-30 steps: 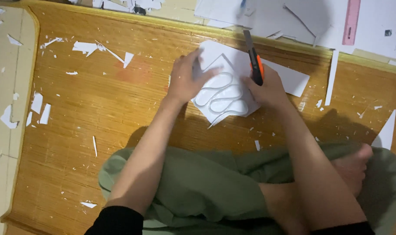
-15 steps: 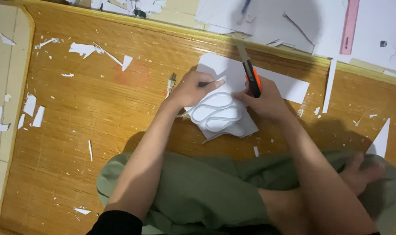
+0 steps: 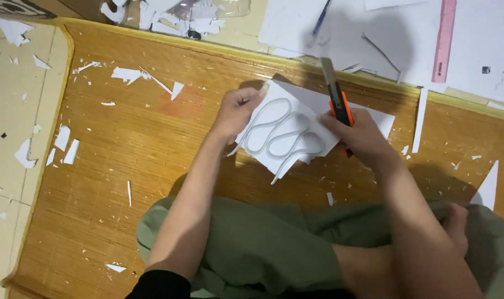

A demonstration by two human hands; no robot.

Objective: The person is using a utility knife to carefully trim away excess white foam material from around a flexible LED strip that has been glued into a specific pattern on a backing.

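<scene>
My left hand point(image 3: 238, 112) pinches the upper left edge of a white sheet point(image 3: 288, 133) that has a wavy shape cut into it, and lifts it slightly off the wooden floor board point(image 3: 124, 160). My right hand point(image 3: 358, 134) grips an orange and black utility knife point(image 3: 336, 95) with its blade pointing away from me, and the hand's fingers touch the sheet's right edge. A larger white sheet point(image 3: 373, 117) lies under the cut one. My crossed legs in green trousers point(image 3: 263, 249) sit just below.
White paper scraps point(image 3: 130, 73) are scattered over the board and the pale floor at the left. At the top lie large white sheets point(image 3: 362, 33), a pink ruler point(image 3: 445, 39) and a clear bag of offcuts point(image 3: 174, 14). A white triangle of paper point(image 3: 489, 188) lies at the right.
My left hand has shifted from pressing flat on the sheet to pinching its upper left edge and turning it. The knife hand has stayed at the sheet's right side.
</scene>
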